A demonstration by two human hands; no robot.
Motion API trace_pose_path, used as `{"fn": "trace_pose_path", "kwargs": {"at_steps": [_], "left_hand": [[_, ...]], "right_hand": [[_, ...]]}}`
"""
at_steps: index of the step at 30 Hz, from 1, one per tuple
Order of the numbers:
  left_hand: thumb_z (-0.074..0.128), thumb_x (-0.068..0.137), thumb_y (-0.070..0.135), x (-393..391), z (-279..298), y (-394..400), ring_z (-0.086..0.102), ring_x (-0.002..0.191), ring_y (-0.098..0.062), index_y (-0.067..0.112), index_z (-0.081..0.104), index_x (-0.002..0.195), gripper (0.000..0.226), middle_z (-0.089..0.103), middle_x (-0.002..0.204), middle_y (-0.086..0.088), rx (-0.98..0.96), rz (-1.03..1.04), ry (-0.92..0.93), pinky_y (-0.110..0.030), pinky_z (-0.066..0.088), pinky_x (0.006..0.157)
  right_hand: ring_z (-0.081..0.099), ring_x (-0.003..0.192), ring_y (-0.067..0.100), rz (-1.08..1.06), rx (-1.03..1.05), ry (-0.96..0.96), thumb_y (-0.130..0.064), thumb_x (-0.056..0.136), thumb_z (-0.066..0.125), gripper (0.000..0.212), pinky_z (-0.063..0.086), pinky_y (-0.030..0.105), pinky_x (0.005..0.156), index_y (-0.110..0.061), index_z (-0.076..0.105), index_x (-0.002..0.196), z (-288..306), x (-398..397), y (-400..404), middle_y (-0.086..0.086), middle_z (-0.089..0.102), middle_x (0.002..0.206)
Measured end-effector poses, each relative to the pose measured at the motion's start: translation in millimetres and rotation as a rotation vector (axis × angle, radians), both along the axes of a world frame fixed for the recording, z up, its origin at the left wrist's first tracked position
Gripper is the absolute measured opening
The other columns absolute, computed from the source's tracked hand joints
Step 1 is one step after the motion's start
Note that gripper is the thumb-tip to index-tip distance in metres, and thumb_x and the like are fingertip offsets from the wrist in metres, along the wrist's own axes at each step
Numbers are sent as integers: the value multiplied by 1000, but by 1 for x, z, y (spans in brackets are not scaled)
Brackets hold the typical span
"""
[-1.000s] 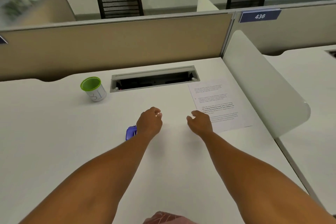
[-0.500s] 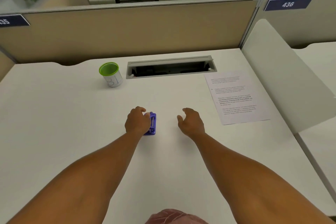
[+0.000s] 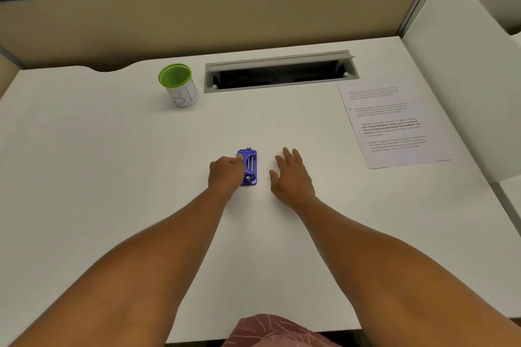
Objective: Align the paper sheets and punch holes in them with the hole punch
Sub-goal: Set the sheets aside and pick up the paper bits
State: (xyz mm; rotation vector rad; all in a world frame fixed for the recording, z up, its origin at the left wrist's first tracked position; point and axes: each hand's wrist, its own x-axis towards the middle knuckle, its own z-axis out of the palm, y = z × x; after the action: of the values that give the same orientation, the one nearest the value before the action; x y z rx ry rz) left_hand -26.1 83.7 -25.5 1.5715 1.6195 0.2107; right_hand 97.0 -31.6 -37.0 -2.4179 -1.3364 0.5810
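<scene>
Head view: at frame centre the left hand (image 3: pixel 226 173), fingers curled, grips the left side of the purple punch (image 3: pixel 249 167) on the desk (image 3: pixel 112 163). Just right, the right hand (image 3: pixel 291 177) hovers with fingers spread, holding nothing. The paper (image 3: pixel 392 124) lies right of centre, well apart from the punch.

"31" handwritten on green-rimmed cup (image 3: pixel 181 90), paper sheet (image 3: pixel 394 124) print illegible

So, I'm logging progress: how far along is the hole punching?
Barely begun. Nothing looks punched: the paper sheets lie at the desk's right, apart from both hands. In hand: the left hand grips the purple hole punch; the right hand hovers open. Aligning and punching remain.
</scene>
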Motion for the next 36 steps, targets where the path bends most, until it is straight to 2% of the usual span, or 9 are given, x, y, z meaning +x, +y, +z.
{"fn": "trace_pose_path", "kwargs": {"at_steps": [2,4,7,10,14,20,26,30,36], "left_hand": [[43,93,42,0,-7,1,53,62,-20,17,62,72,38,63,108,-15,-11,-4,-3,-26,39,56],[42,92,47,0,-13,0,59,71,-23,17,63,80,38,61,117,-15,-31,-4,-5,-28,44,64],[40,90,48,1,-16,0,64,83,-28,12,67,94,45,61,118,-14,-56,17,-17,-31,49,71],[39,91,44,2,-16,0,66,89,-30,10,67,98,45,62,116,-14,-67,26,-18,-32,50,71],[39,94,40,3,-19,1,64,91,-30,7,63,102,42,62,115,-13,-78,48,-38,-32,47,69],[34,98,35,-6,-20,5,59,82,-26,4,63,107,43,65,108,-13,3,143,-84,-31,43,66],[28,96,41,-27,-14,24,63,97,-32,7,61,118,52,61,118,-13,55,252,-25,-44,55,87],[30,98,38,-46,-10,35,62,100,-32,5,59,121,50,59,120,-14,95,280,41,-47,55,89],[26,102,34,-73,-8,47,51,119,-37,1,52,130,50,47,133,-17,156,278,152,-50,45,101]], "right_hand": [[-1,152,24,28,-9,-49,-33,102,35,51,18,39,121,-13,33,149,-6,-4,0,3,13,164],[-3,152,27,43,-21,-75,-31,102,32,52,7,38,123,-11,29,150,-11,-9,0,6,9,164],[-8,151,26,38,-26,-77,-30,103,28,53,-1,39,123,-11,25,152,-18,-13,-1,7,3,165],[-10,151,26,38,-31,-98,-30,103,25,53,-3,40,123,-11,23,153,-22,-15,-1,6,0,165],[-9,151,26,36,-51,-108,-31,103,25,54,-3,40,123,-11,23,153,-22,-16,0,6,-1,165],[-5,152,26,21,-89,-108,-33,101,30,54,1,40,123,-12,28,151,-14,-15,4,5,4,165],[2,151,29,12,-114,-111,-31,98,37,47,9,42,122,-16,41,143,-5,-14,10,7,10,163],[8,149,28,6,-123,-124,-29,96,40,42,13,44,120,-17,48,136,-4,-16,16,8,17,160],[25,140,29,-18,-89,-161,-23,93,43,36,26,43,111,-14,58,125,-1,-21,22,9,34,148]]}}
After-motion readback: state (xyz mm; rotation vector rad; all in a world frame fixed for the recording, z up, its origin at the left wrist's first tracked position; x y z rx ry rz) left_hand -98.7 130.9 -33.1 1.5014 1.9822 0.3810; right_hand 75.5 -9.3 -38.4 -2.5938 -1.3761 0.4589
